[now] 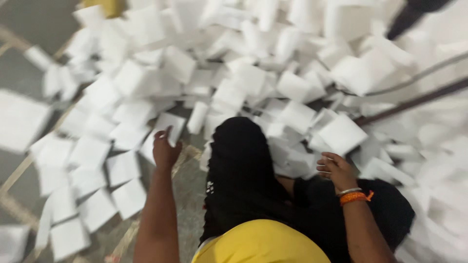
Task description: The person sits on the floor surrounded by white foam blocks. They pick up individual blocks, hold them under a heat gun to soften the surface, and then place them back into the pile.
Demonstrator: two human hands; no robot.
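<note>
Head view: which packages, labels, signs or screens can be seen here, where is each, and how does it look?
White flat packets: a big loose heap over the grey floor, rectangular, plain white, blurred.
One white packet: at the heap's near edge, held by the left hand.
Another white packet: just beyond the right hand, square-looking.
No labels, signs or screens can be made out.

Workshop floor: heaped white foam blocks (292, 87) (bare concrete floor (29, 29)).
</note>
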